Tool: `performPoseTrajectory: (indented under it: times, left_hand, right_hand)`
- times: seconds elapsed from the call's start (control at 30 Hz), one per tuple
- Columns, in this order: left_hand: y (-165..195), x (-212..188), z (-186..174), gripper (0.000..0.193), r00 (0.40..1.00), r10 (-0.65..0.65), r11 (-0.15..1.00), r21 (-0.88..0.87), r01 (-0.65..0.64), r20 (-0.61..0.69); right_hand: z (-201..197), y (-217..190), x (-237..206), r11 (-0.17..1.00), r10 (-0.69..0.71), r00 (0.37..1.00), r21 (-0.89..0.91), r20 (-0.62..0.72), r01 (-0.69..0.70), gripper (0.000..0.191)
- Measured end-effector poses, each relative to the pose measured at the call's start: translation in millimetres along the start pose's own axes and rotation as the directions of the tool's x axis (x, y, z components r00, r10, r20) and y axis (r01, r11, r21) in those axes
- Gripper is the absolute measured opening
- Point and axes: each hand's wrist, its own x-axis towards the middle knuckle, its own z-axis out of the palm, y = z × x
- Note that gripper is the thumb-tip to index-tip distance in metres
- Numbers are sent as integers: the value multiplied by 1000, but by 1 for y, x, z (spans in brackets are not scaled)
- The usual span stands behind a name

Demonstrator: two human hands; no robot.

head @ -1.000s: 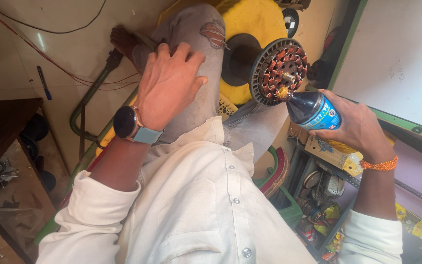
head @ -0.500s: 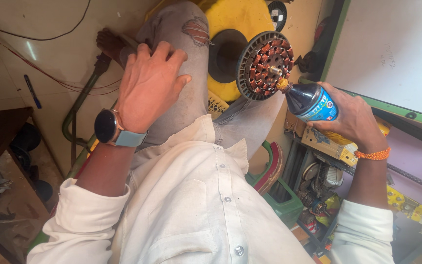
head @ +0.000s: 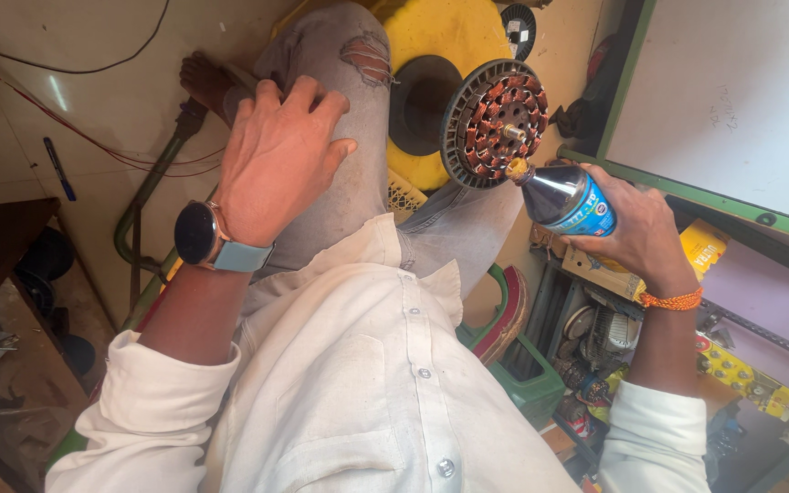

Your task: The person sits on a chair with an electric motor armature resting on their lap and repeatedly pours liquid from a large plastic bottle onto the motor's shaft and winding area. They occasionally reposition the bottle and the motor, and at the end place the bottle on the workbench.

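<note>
The right hand (head: 636,233) is wrapped round a small dark bottle (head: 563,196) w/ a blue label, fingers closed on its body, the bottle tipped so its yellowish nozzle touches or sits just beside the lower rim of a round motor stator (head: 495,123) w/ copper windings and a centre shaft. The stator stands on edge by the person's knee, in front of a yellow housing (head: 449,36); what props it isn't clear from this angle, prob. the leg or the housing. The left hand (head: 280,160) lies flat, fingers spread, palm down on the thigh in torn grey jeans, holding nothing; a dark watch w/ pale blue strap sits on that wrist. Handling, as a judgement: the bottle looks light, smooth plastic, likely squeezable and slippery if its contents have smeared the outside, so a full wrap at mid-body is the safe hold. The stator looks heavy for its size, stiff iron core, but the copper coils and their coating scratch easily; best gripped by the outer ribbed ring or the shaft, not the windings.
</note>
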Motion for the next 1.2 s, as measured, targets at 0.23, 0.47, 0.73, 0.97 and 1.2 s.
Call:
performPoseTrajectory:
  times: [0.23,0.47,0.73,0.97,1.2]
  left_hand:
    - [-1,-1,2,34,1000,9,1000,-7,-9,-20]
    - [-2,-1,5,34,1000,5,1000,0,-5,-11]
    - [-3,-2,5,34,999,17,1000,17,-16,-40]
    - [-4,-5,6,32,998,20,999,32,-19,-56]
    - [-6,-6,8,35,997,7,1000,29,-5,-73]
  right_hand:
    - [0,-13,3,1000,-14,1000,-17,-6,14,103]
    - [-6,-25,6,1000,-29,999,0,-21,29,102]
    - [-11,-35,11,1000,-30,1000,1,-11,30,103]
    - [-15,-44,15,999,9,1000,-33,10,-8,103]
    - [-17,-51,24,997,-14,1000,-74,0,14,104]
